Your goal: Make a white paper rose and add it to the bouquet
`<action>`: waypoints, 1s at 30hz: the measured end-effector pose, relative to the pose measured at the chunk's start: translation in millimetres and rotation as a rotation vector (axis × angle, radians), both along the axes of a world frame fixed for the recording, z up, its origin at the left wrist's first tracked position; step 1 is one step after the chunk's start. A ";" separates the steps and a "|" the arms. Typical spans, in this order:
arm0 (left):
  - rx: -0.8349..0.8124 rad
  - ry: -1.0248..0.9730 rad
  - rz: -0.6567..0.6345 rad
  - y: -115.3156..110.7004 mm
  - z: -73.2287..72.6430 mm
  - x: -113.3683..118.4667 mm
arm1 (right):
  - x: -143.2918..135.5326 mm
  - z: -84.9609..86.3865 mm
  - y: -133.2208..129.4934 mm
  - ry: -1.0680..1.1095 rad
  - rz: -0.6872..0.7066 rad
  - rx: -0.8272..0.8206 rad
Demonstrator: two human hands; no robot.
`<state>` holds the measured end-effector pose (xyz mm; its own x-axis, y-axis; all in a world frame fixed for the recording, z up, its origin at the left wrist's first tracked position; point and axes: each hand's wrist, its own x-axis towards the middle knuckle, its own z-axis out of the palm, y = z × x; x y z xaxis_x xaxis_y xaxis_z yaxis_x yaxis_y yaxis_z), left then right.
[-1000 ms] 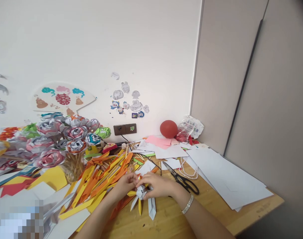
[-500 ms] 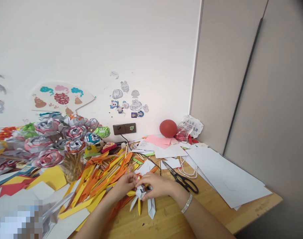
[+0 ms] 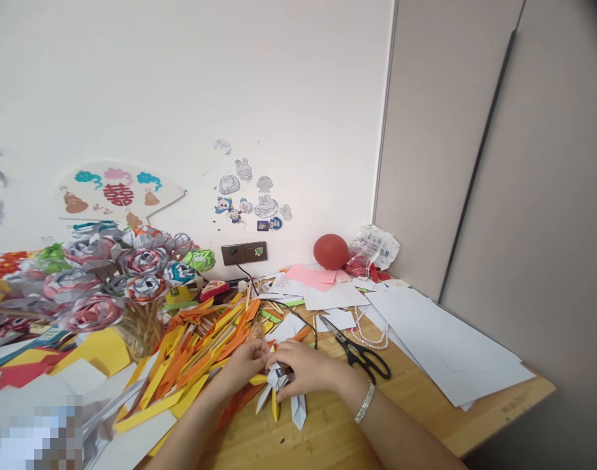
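Two bare hands meet low in the middle of the view. The right hand (image 3: pixel 306 367) has its grip closed around a small, folded white paper piece (image 3: pixel 277 376), just above the worktop (image 3: pixel 328 431). The left hand (image 3: pixel 247 359) curls in beside it, fingertips bunched; whether they pinch the paper is hidden.

The step in hand looks like fine finger work on the piece. A next move would call for a light, steady hold, since tight pressure could crush the folds.

The piece is compact and faceted, with crisp creases. Pointed yellow folds (image 3: pixel 275 408) and a pale folded strip (image 3: pixel 299 412) lie just below it. Orange and yellow paper strips (image 3: pixel 181 356) heap to the left; black-handled scissors (image 3: pixel 364 360) lie to the right, open or shut unclear. Farther left stand layered paper flowers (image 3: pixel 93 313); large white sheets (image 3: pixel 440 346) lie far right.
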<state>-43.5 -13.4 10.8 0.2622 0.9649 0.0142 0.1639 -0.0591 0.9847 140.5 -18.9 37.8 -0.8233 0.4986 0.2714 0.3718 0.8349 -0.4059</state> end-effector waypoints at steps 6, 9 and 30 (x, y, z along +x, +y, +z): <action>-0.002 0.001 -0.010 -0.7 1.0 1.1 | -1.5 -3.6 2.0 0.028 0.016 0.001; 0.002 -0.001 -0.003 -0.4 1.2 1.8 | -0.7 -4.8 2.9 0.050 0.018 -0.004; -0.005 -0.008 -0.021 -0.3 -3.0 1.8 | -4.1 -14.7 6.8 0.172 -0.014 -0.084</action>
<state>-41.7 -13.7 7.8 0.2820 0.9593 0.0121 0.1544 -0.0579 0.9863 136.4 -12.1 23.1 -0.7613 0.5363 0.3645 0.3020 0.7907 -0.5325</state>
